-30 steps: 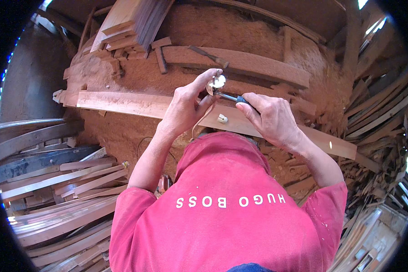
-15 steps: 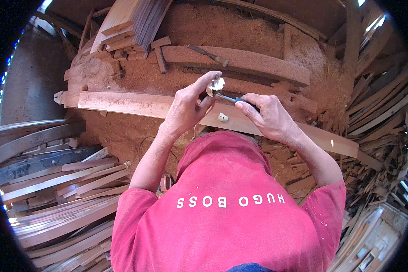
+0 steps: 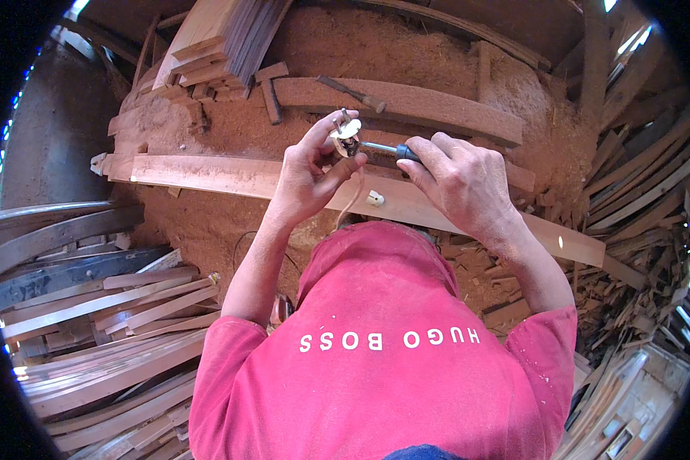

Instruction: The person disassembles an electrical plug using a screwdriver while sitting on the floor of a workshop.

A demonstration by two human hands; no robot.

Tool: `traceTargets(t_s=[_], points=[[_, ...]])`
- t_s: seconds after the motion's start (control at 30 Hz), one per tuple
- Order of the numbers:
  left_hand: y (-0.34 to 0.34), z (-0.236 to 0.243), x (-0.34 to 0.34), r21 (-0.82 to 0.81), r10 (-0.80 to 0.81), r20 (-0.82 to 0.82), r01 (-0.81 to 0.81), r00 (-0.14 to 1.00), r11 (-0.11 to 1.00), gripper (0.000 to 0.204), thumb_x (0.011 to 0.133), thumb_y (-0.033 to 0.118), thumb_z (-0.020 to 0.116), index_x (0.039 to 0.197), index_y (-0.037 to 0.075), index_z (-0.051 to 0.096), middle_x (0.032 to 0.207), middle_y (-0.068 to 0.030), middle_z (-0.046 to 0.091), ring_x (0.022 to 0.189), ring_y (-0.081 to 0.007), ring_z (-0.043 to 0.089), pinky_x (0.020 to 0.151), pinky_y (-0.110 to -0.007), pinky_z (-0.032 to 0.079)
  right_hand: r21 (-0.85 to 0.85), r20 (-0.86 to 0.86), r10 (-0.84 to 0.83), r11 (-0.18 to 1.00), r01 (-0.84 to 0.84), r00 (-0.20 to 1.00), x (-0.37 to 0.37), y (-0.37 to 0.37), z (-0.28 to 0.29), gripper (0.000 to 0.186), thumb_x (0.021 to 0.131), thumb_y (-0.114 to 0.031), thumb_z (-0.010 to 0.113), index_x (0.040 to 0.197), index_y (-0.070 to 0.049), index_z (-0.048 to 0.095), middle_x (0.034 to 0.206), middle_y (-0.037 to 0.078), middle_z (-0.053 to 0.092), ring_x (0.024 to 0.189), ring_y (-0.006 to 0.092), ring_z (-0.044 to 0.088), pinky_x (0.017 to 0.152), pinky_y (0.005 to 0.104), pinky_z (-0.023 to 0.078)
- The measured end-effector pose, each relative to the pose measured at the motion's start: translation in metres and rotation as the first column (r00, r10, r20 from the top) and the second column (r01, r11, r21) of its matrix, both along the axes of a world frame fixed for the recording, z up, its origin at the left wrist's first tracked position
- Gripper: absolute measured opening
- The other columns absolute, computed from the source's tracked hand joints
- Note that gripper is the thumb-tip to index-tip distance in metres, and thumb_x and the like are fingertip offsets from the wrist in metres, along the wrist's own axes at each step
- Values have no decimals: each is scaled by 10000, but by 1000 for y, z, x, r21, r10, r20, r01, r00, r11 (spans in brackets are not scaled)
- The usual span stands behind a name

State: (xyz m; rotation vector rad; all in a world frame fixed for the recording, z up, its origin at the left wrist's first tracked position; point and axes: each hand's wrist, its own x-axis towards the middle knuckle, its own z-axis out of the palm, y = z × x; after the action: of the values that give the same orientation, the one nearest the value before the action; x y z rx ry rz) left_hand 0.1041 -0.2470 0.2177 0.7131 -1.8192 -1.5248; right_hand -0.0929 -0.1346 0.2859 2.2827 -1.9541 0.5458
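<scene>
My left hand (image 3: pixel 302 175) holds an opened electrical plug (image 3: pixel 346 129) between thumb and fingers. Its white face and prongs point upward and away, and dark inner parts show on the side toward my right hand. A pale cable (image 3: pixel 355 198) hangs from the plug down toward my body. In my right hand (image 3: pixel 468 182) is a screwdriver (image 3: pixel 391 149) with a dark handle, its metal shaft pointing left. The tip reaches the plug's open side; whether it sits in a screw is too small to tell. Below, a small white plug cover (image 3: pixel 375 198) lies on a long board.
The long wooden board (image 3: pixel 215 172) crosses in front of me. Beyond it, a hammer (image 3: pixel 271 100) and a chisel-like tool (image 3: pixel 353 93) lie near a thick curved beam (image 3: pixel 437 107). Stacked planks (image 3: pixel 215 46) stand far left, curved strips (image 3: pixel 115 322) at left, scrap wood (image 3: pixel 644 207) at right.
My left hand has turned the plug and moved it slightly left and away, so its prongs and inside now show. My right hand has rolled over, bringing the screwdriver nearly level.
</scene>
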Motion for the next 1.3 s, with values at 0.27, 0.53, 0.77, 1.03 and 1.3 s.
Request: traceTargets(t_s=[0.27, 0.53, 0.77, 1.03, 1.3], points=[[2, 1, 2, 10, 16, 1, -16, 1000, 1000, 583, 851, 27, 726, 1368, 17, 457, 898, 14, 635, 787, -21, 512, 657, -179, 417, -11, -108, 23, 1000, -25, 994, 3, 1, 1, 236, 871, -299, 655, 955, -81, 622, 798, 48, 574, 727, 192, 624, 580, 322, 529], [2, 1, 3, 16, 8, 22, -8, 1000, 1000, 594, 851, 25, 725, 1375, 12, 446, 965, -8, 649, 829, -30, 541, 679, -185, 443, -92, -243, 56, 992, -81, 968, 2, 2, 0, 342, 782, -201, 697, 1089, -59, 648, 833, 34, 567, 773, 175, 589, 601, 306, 515], [1, 3, 3, 76, -17, -9, 18, 1000, 997, 614, 850, -8, 712, 1392, 19, 423, 1018, -17, 645, 847, -46, 575, 659, -201, 471, -74, -244, 59, 994, -80, 968, 3, 5, 1, 327, 773, -155, 619, 1077, -38, 633, 849, 49, 565, 810, 179, 585, 639, 301, 514], [-1, 2, 5, -31, -20, 55, 22, 998, 999, 599, 857, 18, 711, 1390, 46, 438, 933, -12, 666, 813, -44, 584, 641, -214, 475, -198, -348, 48, 972, -123, 936, 3, 2, 1, 327, 738, -158, 655, 1052, -66, 666, 826, 23, 551, 783, 162, 565, 597, 291, 460], [1, 4, 1, -122, -18, 112, 32, 994, 992, 599, 850, 42, 721, 1384, 65, 451, 912, -27, 685, 775, -35, 574, 611, -213, 463, -280, -430, 60, 940, -196, 901, 4, 5, 0, 383, 689, -148, 687, 1068, -92, 698, 839, 7, 577, 723, 151, 544, 571, 283, 432]])
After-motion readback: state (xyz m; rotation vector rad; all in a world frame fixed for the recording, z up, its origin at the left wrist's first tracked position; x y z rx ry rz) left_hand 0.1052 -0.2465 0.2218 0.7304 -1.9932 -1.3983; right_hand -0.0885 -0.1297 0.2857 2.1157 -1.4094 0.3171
